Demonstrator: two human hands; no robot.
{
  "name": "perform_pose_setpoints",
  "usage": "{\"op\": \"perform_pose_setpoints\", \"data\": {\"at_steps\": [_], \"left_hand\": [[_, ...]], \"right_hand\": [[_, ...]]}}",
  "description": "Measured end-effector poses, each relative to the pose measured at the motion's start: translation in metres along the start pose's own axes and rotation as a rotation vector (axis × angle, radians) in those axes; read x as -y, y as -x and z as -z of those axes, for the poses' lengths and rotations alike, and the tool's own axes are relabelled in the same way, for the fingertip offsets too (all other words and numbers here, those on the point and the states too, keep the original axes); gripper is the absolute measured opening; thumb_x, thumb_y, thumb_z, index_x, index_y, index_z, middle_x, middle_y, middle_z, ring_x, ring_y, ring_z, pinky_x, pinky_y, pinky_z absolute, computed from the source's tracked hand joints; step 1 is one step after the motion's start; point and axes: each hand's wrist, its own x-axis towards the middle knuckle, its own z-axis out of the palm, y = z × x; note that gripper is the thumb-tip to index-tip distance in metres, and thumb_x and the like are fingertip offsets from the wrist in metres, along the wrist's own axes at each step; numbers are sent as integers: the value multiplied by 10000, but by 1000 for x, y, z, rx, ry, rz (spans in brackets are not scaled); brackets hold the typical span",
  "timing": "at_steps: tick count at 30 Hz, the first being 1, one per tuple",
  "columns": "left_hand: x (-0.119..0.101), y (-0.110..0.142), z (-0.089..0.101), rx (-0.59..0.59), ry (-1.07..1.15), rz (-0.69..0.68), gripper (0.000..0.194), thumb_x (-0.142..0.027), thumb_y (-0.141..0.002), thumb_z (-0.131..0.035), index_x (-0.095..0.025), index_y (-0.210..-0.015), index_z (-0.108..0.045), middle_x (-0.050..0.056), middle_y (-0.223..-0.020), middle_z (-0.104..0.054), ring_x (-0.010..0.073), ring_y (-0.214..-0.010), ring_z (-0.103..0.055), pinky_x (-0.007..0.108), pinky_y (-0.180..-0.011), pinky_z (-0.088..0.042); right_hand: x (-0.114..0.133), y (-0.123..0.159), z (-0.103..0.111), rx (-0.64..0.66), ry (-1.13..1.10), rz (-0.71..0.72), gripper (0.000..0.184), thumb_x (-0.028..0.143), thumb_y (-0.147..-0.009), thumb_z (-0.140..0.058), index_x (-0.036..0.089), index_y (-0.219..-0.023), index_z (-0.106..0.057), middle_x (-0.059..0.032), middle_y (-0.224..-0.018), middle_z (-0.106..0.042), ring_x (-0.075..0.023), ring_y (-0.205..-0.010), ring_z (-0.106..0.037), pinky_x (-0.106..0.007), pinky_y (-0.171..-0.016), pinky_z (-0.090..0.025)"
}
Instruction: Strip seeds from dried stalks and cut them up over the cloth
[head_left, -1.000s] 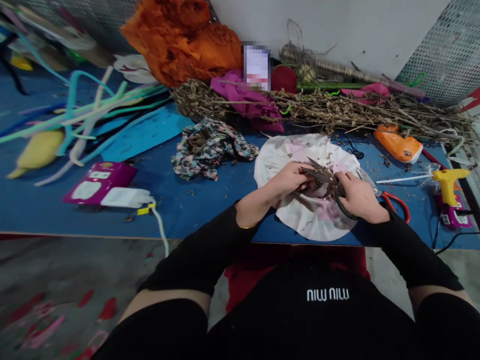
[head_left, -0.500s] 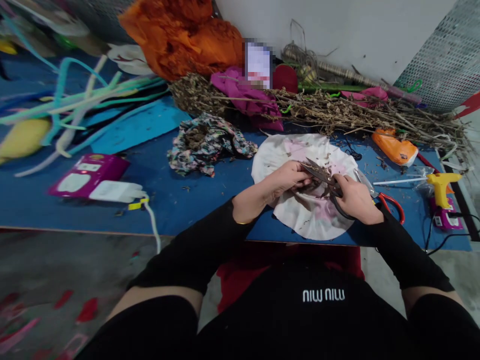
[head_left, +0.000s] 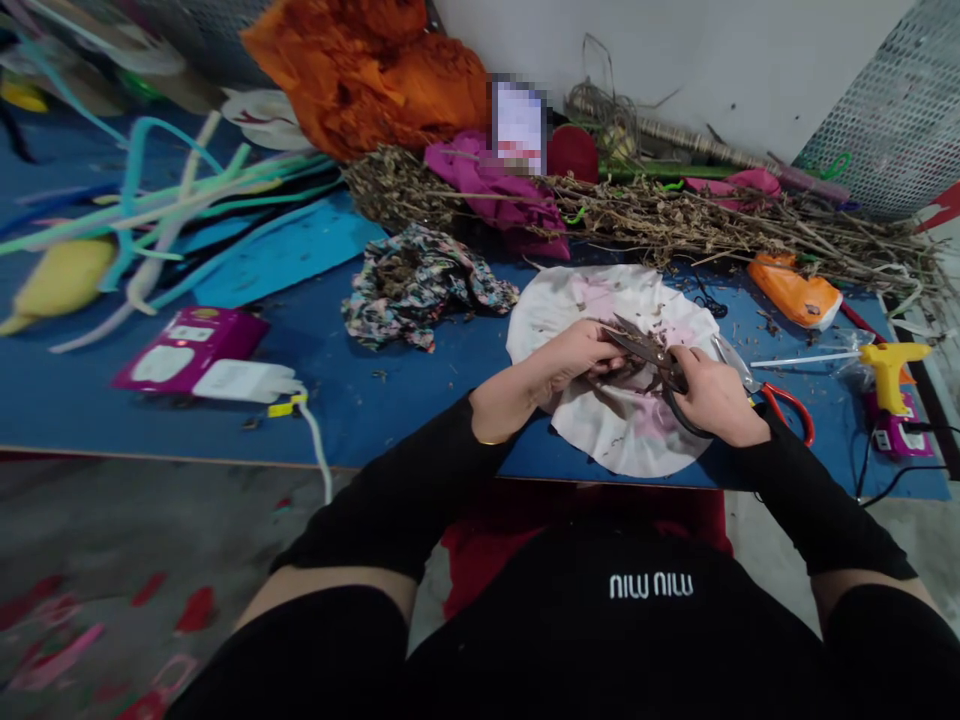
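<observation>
My right hand (head_left: 712,390) is closed round the dark handles of a pair of scissors (head_left: 641,345), whose blades point left and are spread apart. Between thumb and fingers, my left hand (head_left: 589,352) pinches dried plant bits just beside the blades. Both hands are over a round white cloth (head_left: 637,455) with pale pink patches. Brown dried plant crumbs lie scattered on the cloth, mostly under my hands. Close to my right wrist rests a second cutting tool with red handles (head_left: 791,412), partly hidden behind my hand.
Bundles of dried stems (head_left: 675,225) line the back of the blue table (head_left: 420,400). A crumpled floral cloth (head_left: 420,290) holds plant crumbs. At right are a yellow glue gun (head_left: 889,375) and an orange packet (head_left: 795,290); at left, a purple box (head_left: 191,345) and long coloured strips (head_left: 172,215).
The view has shifted slightly. The hands stay over the cloth, with the scissors in nearly the same place and their blades still spread.
</observation>
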Motion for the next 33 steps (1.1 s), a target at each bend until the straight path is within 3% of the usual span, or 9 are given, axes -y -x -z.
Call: {"op": "perform_pose_setpoints", "data": {"at_steps": [6,10,17,22,27,33], "left_hand": [[-6,6,-1,1,-30,4,305,-6,-840,-586,-134,-564,-589,4,-523,-513,30,-416,-354,177,-424,-263],[-2,1,3,17,-2,32,348,-46,-870,-609,-137,-538,-558,-6,-502,-467,26,-406,-333,182,-417,-249],[5,-5,7,23,19,25,342,-79,-923,-615,-131,-588,-572,-4,-548,-523,21,-400,-358,176,-412,-271],[2,-2,7,-51,66,-52,292,-94,-943,-620,-146,-656,-598,-37,-532,-482,36,-418,-361,177,-424,-272],[-6,3,4,-114,160,-78,227,-28,-947,-542,-134,-765,-628,-22,-637,-564,27,-449,-399,169,-440,-295],[1,0,6,-65,151,-99,134,-25,-890,-612,-138,-948,-654,-9,-685,-648,43,-491,-484,174,-485,-354]], "right_hand": [[1,-1,1,29,-5,9,464,281,-949,-501,130,-1383,-563,-164,-1196,-701,-291,-991,-684,-344,-738,-426],[0,-1,0,47,8,-2,415,280,-966,-489,136,-1344,-583,-152,-1160,-718,-279,-952,-693,-334,-714,-403],[-1,-3,-1,32,-16,-23,404,276,-946,-507,152,-1317,-605,-146,-1156,-729,-283,-946,-694,-332,-699,-387],[-8,-3,0,-58,-102,-41,524,321,-913,-558,173,-1416,-573,-137,-1250,-704,-291,-996,-679,-344,-753,-428],[-14,-3,0,-72,-136,-37,521,332,-918,-551,178,-1415,-577,-137,-1242,-701,-293,-1006,-663,-355,-778,-443],[-12,-4,-1,-64,-147,-31,522,364,-929,-552,174,-1415,-579,-143,-1249,-701,-294,-1016,-656,-352,-776,-437]]}}
